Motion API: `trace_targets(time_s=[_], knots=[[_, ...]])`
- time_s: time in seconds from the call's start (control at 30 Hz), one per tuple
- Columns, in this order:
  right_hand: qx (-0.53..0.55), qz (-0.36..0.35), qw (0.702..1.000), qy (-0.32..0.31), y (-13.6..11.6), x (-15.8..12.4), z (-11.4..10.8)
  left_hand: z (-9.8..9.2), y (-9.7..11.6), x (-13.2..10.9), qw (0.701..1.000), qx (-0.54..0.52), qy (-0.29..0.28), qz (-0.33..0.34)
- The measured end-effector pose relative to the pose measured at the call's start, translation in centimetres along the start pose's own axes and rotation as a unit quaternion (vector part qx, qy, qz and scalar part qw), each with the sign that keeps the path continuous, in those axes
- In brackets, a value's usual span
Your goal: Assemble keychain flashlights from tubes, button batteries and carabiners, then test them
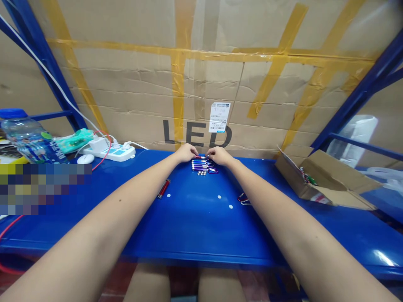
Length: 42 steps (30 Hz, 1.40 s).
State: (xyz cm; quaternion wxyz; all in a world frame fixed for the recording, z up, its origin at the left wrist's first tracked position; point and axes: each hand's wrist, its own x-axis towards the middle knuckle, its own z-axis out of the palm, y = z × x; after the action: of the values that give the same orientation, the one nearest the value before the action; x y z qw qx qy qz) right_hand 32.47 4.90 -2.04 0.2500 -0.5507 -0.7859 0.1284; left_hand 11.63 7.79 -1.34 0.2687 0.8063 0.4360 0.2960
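Near the back of the blue table, my left hand (pixel 188 152) is closed, its fingertips pinching the left end of a small red keychain flashlight (pixel 200 158). At the other end, my right hand (pixel 219 155) is also closed, fingers pinched on what looks like the clip end. Just in front of it lies a row of blue and purple keychain flashlights (pixel 199 165), side by side, with clips toward the right. Several small silver button cells (pixel 202 173) sit below that row. Fine detail between the fingertips is too small to make out.
A red metal tube (pixel 164 188) lies beside my left forearm, a carabiner clip (pixel 244 200) beside my right. Small white discs (pixel 219 197) dot the table (pixel 195 230). An open cardboard box (pixel 292 174) stands right; a power strip (pixel 116 152) and bottle (pixel 31 136) left.
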Motion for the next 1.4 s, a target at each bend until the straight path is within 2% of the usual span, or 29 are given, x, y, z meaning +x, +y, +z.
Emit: trace_targets(time_s=[0.23, 0.4, 0.87, 0.97, 1.07, 1.17, 1.27, 1.3, 1.4], knots=[[-0.031, -0.024, 0.999, -0.018, -0.3, -0.9, 0.2, 0.0, 0.1, 0.2, 0.999, 0.034, -0.028, -0.028], [-0.044, -0.037, 0.998, -0.031, -0.6, -1.5, 0.2, 0.3, 0.1, -0.2, 0.998, 0.046, -0.026, -0.025], [-0.059, -0.003, 0.998, -0.032, -1.7, -2.4, -0.3, 0.5, 0.3, -0.7, 0.998, 0.061, -0.021, -0.009], [-0.062, 0.004, 0.998, -0.03, -1.9, -2.8, -0.7, 0.1, 0.5, -1.2, 0.997, 0.079, -0.015, -0.007], [-0.083, -0.01, 0.996, -0.014, -2.2, -3.6, -1.5, -1.2, 0.7, -2.9, 0.994, 0.111, 0.0, -0.008], [-0.14, -0.052, 0.989, 0.026, -3.8, -5.2, -2.1, -3.5, 0.6, -6.1, 0.991, 0.133, 0.012, 0.002], [-0.145, -0.123, 0.979, 0.068, -7.5, -7.5, -1.4, -6.1, 0.2, -9.7, 0.988, 0.148, -0.003, 0.034], [-0.131, -0.16, 0.976, 0.06, -9.0, -8.4, -0.8, -6.8, 0.1, -10.6, 0.989, 0.143, -0.023, 0.038], [-0.098, -0.268, 0.958, -0.03, -13.4, -11.0, 1.7, -8.2, -0.1, -12.5, 0.984, 0.132, -0.103, 0.053]])
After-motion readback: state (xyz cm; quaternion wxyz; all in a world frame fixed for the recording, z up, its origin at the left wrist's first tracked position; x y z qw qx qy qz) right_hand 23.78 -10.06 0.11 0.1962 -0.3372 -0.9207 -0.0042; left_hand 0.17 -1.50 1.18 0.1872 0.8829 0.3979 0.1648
